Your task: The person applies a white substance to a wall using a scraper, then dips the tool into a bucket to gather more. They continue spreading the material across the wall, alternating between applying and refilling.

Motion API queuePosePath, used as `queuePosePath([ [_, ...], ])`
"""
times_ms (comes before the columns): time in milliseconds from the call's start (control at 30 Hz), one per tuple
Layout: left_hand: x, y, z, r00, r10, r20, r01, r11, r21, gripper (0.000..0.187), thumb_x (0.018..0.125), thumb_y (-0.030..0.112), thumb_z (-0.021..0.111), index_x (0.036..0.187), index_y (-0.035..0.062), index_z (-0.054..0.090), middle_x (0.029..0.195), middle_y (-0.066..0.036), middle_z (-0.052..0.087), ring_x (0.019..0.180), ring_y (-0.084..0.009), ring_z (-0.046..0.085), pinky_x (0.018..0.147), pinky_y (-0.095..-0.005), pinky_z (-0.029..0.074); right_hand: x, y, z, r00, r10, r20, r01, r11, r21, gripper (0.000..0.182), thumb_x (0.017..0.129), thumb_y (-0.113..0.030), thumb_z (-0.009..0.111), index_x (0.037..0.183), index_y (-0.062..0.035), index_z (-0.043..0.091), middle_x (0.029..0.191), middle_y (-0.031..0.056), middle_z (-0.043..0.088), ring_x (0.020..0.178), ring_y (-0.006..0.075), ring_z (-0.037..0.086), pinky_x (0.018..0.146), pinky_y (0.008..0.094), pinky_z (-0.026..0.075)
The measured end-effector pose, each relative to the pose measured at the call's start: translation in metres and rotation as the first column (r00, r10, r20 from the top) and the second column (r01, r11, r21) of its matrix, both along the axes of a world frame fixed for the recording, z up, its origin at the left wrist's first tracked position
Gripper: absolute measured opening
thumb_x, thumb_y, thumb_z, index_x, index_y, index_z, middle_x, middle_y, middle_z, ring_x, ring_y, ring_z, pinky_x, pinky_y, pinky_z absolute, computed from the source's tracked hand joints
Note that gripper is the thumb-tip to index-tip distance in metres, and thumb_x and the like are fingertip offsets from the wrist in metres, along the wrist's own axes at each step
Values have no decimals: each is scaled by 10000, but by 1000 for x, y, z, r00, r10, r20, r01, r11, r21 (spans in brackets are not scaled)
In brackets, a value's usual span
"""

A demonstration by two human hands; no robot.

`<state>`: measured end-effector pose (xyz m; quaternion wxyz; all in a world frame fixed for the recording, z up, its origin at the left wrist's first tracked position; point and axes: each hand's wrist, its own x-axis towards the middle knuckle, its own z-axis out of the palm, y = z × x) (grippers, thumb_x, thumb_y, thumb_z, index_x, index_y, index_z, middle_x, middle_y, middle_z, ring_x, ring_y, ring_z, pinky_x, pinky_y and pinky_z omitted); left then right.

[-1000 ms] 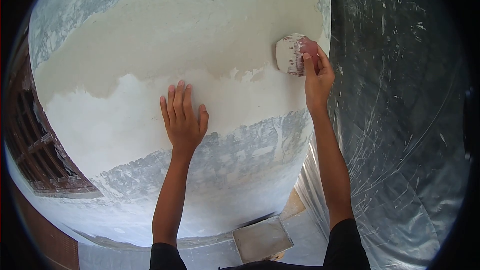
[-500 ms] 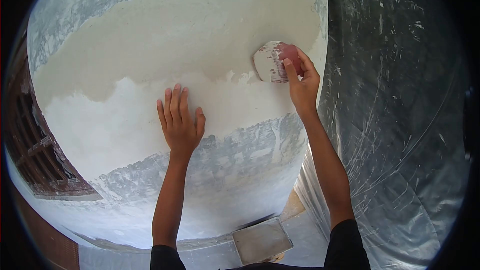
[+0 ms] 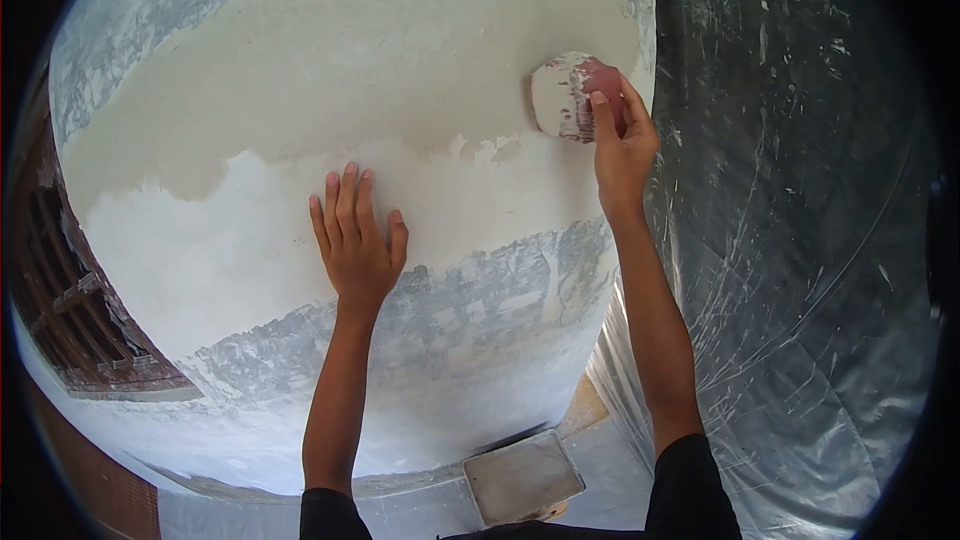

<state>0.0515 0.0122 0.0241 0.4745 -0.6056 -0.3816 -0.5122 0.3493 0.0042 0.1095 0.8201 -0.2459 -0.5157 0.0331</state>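
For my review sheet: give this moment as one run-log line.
left hand: flat on white plastered wall | right hand: holds putty-smeared red scraper against wall | below: grey square board | right: clear plastic sheet

The right hand [image 3: 622,150] hides the sanding block's [image 3: 562,95] far side.

The plastered wall [image 3: 400,70] fills the whole front and blocks any forward reach. Flat against the wall, the left hand [image 3: 355,240] takes up its middle, with bare plaster open all around it. Toward the wall's right edge, the right hand [image 3: 622,145] presses a putty knife [image 3: 562,95] to the surface. Right of the wall hangs plastic sheeting [image 3: 800,240], closing that side. Below the wall, between the forearms, a flat board [image 3: 522,480] lies on the floor
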Motion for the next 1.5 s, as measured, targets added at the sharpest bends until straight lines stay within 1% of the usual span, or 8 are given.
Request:
queuePosePath([
  [133,-2,0,0,1000,-12,-4,12,1000,7,532,930,229,552,1421,41,469,1483,-129,467,1430,-312,384,1197,-519,245,-30,4,-3,942,-189,278,190,981,21,408,932,-174,707,1318,-63,638,946,92,607,973,178,604,948,312,461],
  [400,0,0,0,1000,5,4,-5,1000,4,526,939,234,542,1422,41,465,1486,-123,468,1431,-308,384,1201,-519,241,59,15,8,938,-109,-328,133,990,51,402,965,-89,641,1341,38,577,1172,125,687,1054,145,648,904,289,509],
  [633,-1,0,0,1000,4,4,-4,1000,8,521,948,236,534,1425,40,464,1489,-119,468,1434,-303,382,1202,-514,242,33,11,-2,989,-148,-8,148,989,-27,406,960,-110,663,1326,45,583,1174,113,690,1070,138,650,941,281,495],
  [833,0,-1,0,1000,7,5,-7,1000,7,517,950,237,534,1424,42,468,1486,-119,473,1433,-300,385,1203,-509,240,57,19,-2,947,-88,-308,107,993,45,415,957,-114,666,1331,44,581,1176,119,692,1058,147,653,935,284,498],
  [1067,0,0,0,1000,-1,7,0,1000,15,516,947,234,533,1424,46,471,1490,-113,472,1439,-300,374,1202,-511,240,50,16,-7,972,-211,-102,204,976,-72,376,972,-63,618,1328,51,576,1208,124,673,1071,152,653,935,273,506],
  [1167,0,0,0,1000,9,15,-9,1000,2,516,946,234,534,1422,44,473,1489,-116,472,1437,-301,377,1200,-514,242,62,14,-3,944,-56,-326,86,993,77,390,974,-76,631,1338,50,569,1187,124,682,1056,142,652,925,270,505],
  [1400,1,-1,0,1000,-6,7,6,1000,10,518,941,228,544,1420,42,473,1489,-113,472,1435,-300,380,1200,-515,240,56,19,-10,979,-203,3,203,977,-71,414,969,-80,640,1344,69,552,1228,127,663,1083,153,649,933,277,513],
  [1500,0,-2,0,1000,2,9,-2,1000,3,519,940,228,545,1419,42,474,1487,-116,473,1434,-300,382,1200,-512,240,75,20,-7,956,-80,-283,99,994,52,459,958,-103,662,1368,65,539,1255,144,649,1092,160,641,940,283,512],
])
